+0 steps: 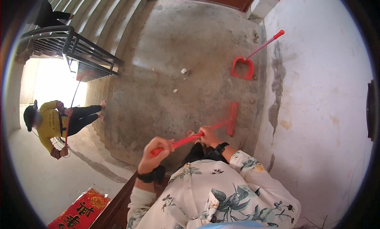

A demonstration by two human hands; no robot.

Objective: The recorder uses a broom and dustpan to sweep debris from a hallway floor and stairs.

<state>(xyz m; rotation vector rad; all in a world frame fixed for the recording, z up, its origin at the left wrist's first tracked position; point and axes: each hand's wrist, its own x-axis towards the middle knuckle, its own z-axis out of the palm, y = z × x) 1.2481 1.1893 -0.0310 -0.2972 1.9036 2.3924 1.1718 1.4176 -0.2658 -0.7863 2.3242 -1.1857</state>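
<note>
Both hands grip the red handle of a broom (233,119), which slants down to the right. My left hand (156,153) is closed around the top end of the handle. Farther down the shaft, my right hand (209,136) is wrapped around it. The broom's red head is blurred and is near the floor in front of the right wall. Beyond it a red dustpan (252,70) with a long pink handle rests on the concrete floor, some grey dirt inside. Small white lumps of debris (183,71) lie on the floor ahead, another white piece (175,90) closer to me.
To the left, a person (49,122) in a yellow top stands on the descending stairs with a long red-handled tool. A metal railing (71,45) borders them. Another person (52,15) is on the ascending steps (101,24). The white wall (314,110) bounds the right side.
</note>
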